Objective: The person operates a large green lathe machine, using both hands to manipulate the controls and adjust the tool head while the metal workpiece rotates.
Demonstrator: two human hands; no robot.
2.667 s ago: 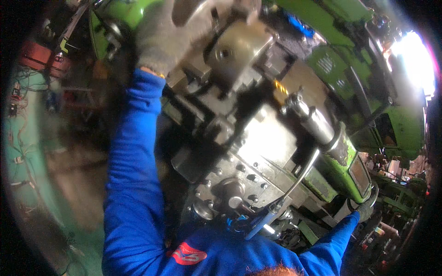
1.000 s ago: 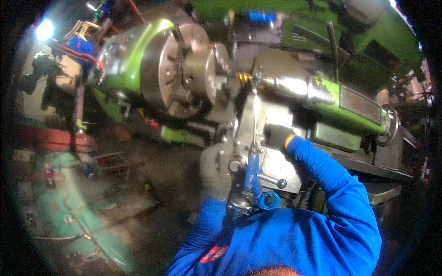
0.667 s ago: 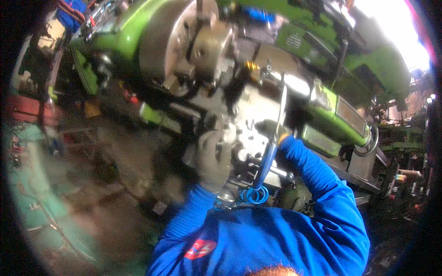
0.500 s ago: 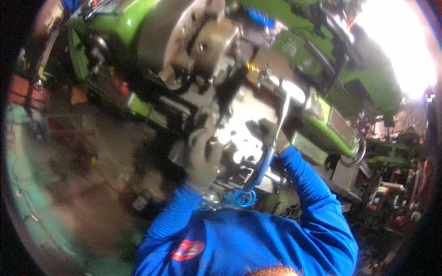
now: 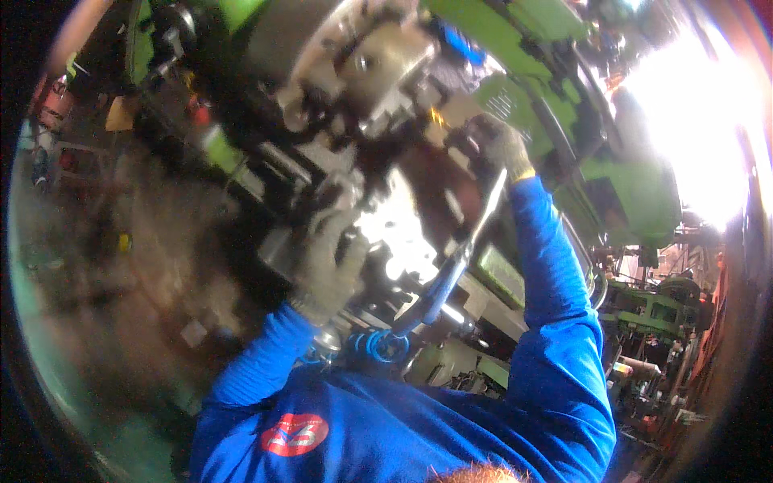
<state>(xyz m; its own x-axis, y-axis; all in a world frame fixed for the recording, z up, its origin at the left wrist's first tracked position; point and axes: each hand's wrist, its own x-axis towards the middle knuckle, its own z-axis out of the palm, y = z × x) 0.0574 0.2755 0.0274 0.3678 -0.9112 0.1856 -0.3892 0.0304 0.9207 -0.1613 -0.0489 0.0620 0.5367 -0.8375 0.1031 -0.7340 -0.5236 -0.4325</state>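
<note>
My left hand (image 5: 328,270), in a grey work glove, is low over the machine beside a brightly lit patch of metal (image 5: 398,229). Its fingers look stretched and apart, though blurred, and I see nothing held in them. Farther up and right, my gloved right hand (image 5: 501,146) has its fingers curled at a small dark fitting on the green machine (image 5: 531,105). What those fingers close on is hidden. Between my arms a blue-handled tool (image 5: 447,286) with a long pale rod slants up toward my right wrist; neither hand touches its handle.
A rounded metal machine head (image 5: 386,64) stands ahead, with a yellow coil (image 5: 437,117) near my right fingers. Blue coiled hose (image 5: 382,346) hangs close to my chest. A strong light glares at the upper right, and more machinery (image 5: 660,310) stands at the right.
My right hand has left the bright metal and moved up and right to the fitting. My left hand stays by the metal, while the whole view has shifted slightly.
</note>
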